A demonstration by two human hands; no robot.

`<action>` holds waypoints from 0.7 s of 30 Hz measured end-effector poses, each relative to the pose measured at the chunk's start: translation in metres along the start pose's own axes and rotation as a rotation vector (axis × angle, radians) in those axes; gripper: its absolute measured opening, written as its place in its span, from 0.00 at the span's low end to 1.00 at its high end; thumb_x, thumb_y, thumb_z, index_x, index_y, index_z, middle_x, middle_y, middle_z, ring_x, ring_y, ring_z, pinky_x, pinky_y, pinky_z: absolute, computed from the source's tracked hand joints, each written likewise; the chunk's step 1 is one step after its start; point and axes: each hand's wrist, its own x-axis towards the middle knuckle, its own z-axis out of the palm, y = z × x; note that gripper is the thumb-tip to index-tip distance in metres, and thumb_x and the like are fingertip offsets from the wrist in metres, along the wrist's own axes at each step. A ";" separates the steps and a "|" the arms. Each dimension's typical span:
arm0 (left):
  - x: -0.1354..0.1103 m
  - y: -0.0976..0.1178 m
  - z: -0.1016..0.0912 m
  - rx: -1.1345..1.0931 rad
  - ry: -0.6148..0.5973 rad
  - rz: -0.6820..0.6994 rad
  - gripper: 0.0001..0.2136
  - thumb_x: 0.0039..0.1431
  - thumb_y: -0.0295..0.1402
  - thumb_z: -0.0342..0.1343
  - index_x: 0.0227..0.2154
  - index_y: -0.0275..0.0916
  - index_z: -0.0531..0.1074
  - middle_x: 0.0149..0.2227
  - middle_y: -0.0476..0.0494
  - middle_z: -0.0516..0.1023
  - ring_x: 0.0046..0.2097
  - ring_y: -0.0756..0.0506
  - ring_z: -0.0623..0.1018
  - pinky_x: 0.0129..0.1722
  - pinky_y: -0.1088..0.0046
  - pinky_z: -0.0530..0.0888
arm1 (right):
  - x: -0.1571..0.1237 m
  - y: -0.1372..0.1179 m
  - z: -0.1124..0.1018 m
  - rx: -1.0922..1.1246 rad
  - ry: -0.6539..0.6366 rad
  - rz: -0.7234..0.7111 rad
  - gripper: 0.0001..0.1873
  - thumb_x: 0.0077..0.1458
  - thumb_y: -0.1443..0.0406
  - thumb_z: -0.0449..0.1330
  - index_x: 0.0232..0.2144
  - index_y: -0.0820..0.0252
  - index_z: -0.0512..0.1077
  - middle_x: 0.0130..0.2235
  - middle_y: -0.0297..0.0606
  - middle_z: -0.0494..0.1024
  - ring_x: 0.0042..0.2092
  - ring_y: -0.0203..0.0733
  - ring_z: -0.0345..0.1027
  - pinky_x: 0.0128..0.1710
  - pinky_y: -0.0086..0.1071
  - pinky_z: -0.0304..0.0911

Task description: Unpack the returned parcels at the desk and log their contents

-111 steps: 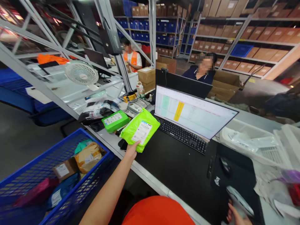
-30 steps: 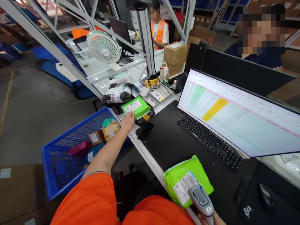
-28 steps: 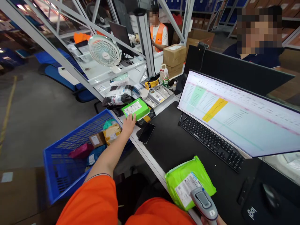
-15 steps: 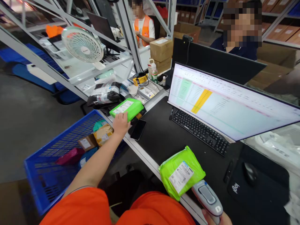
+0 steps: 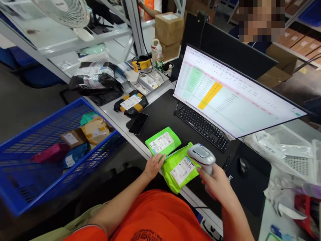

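My left hand (image 5: 153, 166) is closed on the near edge of a flat bright green parcel (image 5: 173, 136), whose white label faces up. Against that parcel lies a lime-green plastic mailer (image 5: 167, 174), also label up, at the desk's front edge. My right hand (image 5: 213, 179) grips the handle of a grey barcode scanner (image 5: 202, 154). The scanner's head is over the mailer's upper right part and hides some of it.
A blue crate (image 5: 50, 125) with several parcels stands left of the desk. A black-and-yellow taped parcel (image 5: 137, 107) and a phone (image 5: 138, 123) lie beyond my left hand. Behind are the keyboard (image 5: 200, 125) and monitor (image 5: 233, 100); a mouse (image 5: 242, 166) is at right.
My left hand has brought the bright green parcel from the taped parcel to beside the lime-green mailer. My right hand has raised the scanner over the mailer. The view has shifted.
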 end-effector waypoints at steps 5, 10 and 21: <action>-0.030 0.000 -0.008 0.018 0.063 0.150 0.20 0.62 0.24 0.50 0.53 0.47 0.75 0.54 0.37 0.77 0.58 0.39 0.76 0.57 0.58 0.76 | 0.058 -0.049 0.034 -0.254 -0.195 -0.164 0.11 0.55 0.62 0.58 0.36 0.64 0.73 0.28 0.38 0.77 0.28 0.39 0.70 0.29 0.28 0.59; -0.052 0.004 -0.025 0.071 0.130 -0.038 0.17 0.59 0.27 0.52 0.49 0.43 0.76 0.56 0.33 0.74 0.58 0.36 0.74 0.58 0.50 0.74 | 0.074 -0.056 0.049 -0.326 -0.251 -0.198 0.08 0.53 0.64 0.57 0.33 0.62 0.73 0.24 0.35 0.75 0.26 0.38 0.68 0.29 0.29 0.57; 0.009 -0.046 -0.084 0.038 0.455 -0.384 0.14 0.61 0.30 0.52 0.49 0.36 0.69 0.58 0.29 0.65 0.62 0.34 0.67 0.63 0.50 0.67 | 0.060 -0.049 0.058 -0.197 -0.352 -0.096 0.11 0.52 0.61 0.59 0.37 0.60 0.71 0.23 0.31 0.73 0.22 0.38 0.67 0.24 0.29 0.61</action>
